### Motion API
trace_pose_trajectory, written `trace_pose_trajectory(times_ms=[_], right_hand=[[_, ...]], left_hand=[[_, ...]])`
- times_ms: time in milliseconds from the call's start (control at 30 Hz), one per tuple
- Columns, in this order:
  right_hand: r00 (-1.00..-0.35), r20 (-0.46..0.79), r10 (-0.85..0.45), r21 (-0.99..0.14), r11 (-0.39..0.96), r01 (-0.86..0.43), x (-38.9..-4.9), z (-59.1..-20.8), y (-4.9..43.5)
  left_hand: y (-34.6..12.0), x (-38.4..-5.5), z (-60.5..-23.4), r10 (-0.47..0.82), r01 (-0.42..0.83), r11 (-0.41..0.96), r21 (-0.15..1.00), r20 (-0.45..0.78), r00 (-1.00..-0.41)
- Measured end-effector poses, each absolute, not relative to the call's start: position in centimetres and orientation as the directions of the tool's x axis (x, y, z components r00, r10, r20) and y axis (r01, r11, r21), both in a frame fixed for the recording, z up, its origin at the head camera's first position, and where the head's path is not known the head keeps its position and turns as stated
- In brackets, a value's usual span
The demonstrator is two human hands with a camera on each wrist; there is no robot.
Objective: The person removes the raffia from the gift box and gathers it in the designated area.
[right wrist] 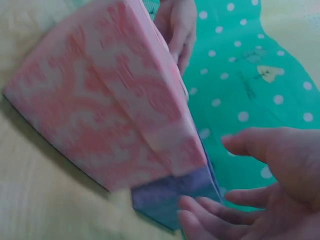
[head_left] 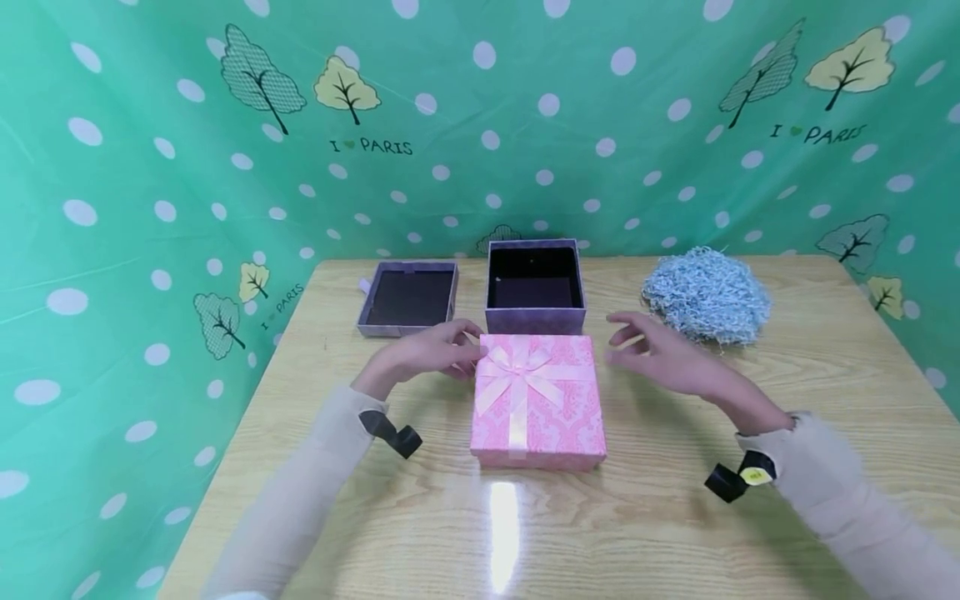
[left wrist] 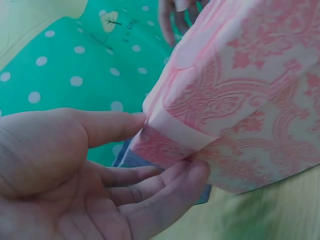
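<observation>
A pink patterned gift box (head_left: 551, 408) with a pale ribbon bow (head_left: 519, 372) sits on the table in front of me. My left hand (head_left: 442, 346) is at its left side near the back corner; the left wrist view has the thumb at the lid's top edge and fingers (left wrist: 170, 187) against the side below, pinching the box there. On the other side, my right hand (head_left: 663, 354) is held apart from the box, fingers spread and slightly bent, nothing in them. Behind the gift box stands an uncovered purple box (head_left: 536, 321) with a black inside.
A shallow purple lid (head_left: 452, 300) with a black inside lies at the back left. To the back right is a heap of light blue shredded paper (head_left: 705, 296). A green dotted cloth (head_left: 525, 150) hangs behind the wooden table (head_left: 637, 533).
</observation>
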State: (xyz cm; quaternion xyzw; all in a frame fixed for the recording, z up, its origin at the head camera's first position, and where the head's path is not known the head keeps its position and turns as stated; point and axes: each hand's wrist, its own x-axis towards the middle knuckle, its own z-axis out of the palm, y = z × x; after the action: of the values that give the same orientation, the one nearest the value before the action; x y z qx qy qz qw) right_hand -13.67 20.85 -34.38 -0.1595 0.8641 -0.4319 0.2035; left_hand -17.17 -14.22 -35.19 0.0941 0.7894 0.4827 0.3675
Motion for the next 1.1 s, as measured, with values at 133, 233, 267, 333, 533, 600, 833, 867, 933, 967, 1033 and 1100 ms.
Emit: trace_pose_trajectory(times_ms=[133, 233, 267, 333, 533, 600, 833, 867, 933, 967, 1033, 1100], right_hand=[[-0.781, -0.325, -0.533, -0.866, 0.500, 0.019, -12.9, -35.4, 20.2], [-0.729, -0.378, -0.571, -0.893, 0.432, 0.125, -12.4, -36.0, 19.6], [-0.720, -0.388, -0.576, -0.898, 0.414, 0.153, -12.2, -36.2, 19.4], [-0.711, -0.402, -0.577, -0.902, 0.384, 0.198, -11.9, -36.4, 19.1], [-0.713, -0.420, -0.561, -0.903, 0.335, 0.269, -11.7, -36.8, 18.8], [-0.712, -0.420, -0.563, -0.905, 0.323, 0.279, -11.6, -36.8, 18.8], [-0.709, -0.416, -0.569, -0.907, 0.318, 0.277, -11.6, -36.5, 19.0], [-0.711, -0.415, -0.568, -0.907, 0.318, 0.275, -11.6, -36.4, 19.1], [-0.716, -0.414, -0.562, -0.907, 0.322, 0.271, -11.6, -36.2, 19.1], [-0.718, -0.413, -0.559, -0.907, 0.324, 0.270, -11.6, -36.1, 19.1], [-0.720, -0.414, -0.557, -0.906, 0.329, 0.266, -11.7, -35.9, 19.1], [-0.720, -0.415, -0.555, -0.905, 0.334, 0.264, -11.7, -35.7, 19.2]], left_hand=[[-14.5, -16.5, -35.9, 0.529, -0.258, 0.464, 0.848, -0.498, -0.687], [-14.5, -15.9, -36.3, 0.547, -0.309, 0.422, 0.852, -0.511, -0.663], [-14.5, -15.7, -36.4, 0.552, -0.323, 0.409, 0.854, -0.513, -0.657], [-14.4, -15.3, -36.5, 0.560, -0.344, 0.381, 0.858, -0.511, -0.652], [-14.0, -14.9, -36.3, 0.550, -0.357, 0.344, 0.868, -0.495, -0.673], [-13.9, -14.8, -36.2, 0.547, -0.350, 0.349, 0.869, -0.492, -0.677], [-13.7, -14.9, -36.2, 0.540, -0.345, 0.370, 0.862, -0.502, -0.676], [-13.7, -15.0, -36.1, 0.541, -0.344, 0.370, 0.863, -0.501, -0.676], [-13.6, -15.0, -36.0, 0.541, -0.340, 0.371, 0.864, -0.498, -0.678], [-13.6, -15.0, -36.0, 0.539, -0.337, 0.373, 0.864, -0.498, -0.679], [-13.6, -15.1, -35.9, 0.540, -0.337, 0.370, 0.866, -0.496, -0.680], [-13.5, -15.1, -35.7, 0.543, -0.338, 0.367, 0.867, -0.494, -0.679]])
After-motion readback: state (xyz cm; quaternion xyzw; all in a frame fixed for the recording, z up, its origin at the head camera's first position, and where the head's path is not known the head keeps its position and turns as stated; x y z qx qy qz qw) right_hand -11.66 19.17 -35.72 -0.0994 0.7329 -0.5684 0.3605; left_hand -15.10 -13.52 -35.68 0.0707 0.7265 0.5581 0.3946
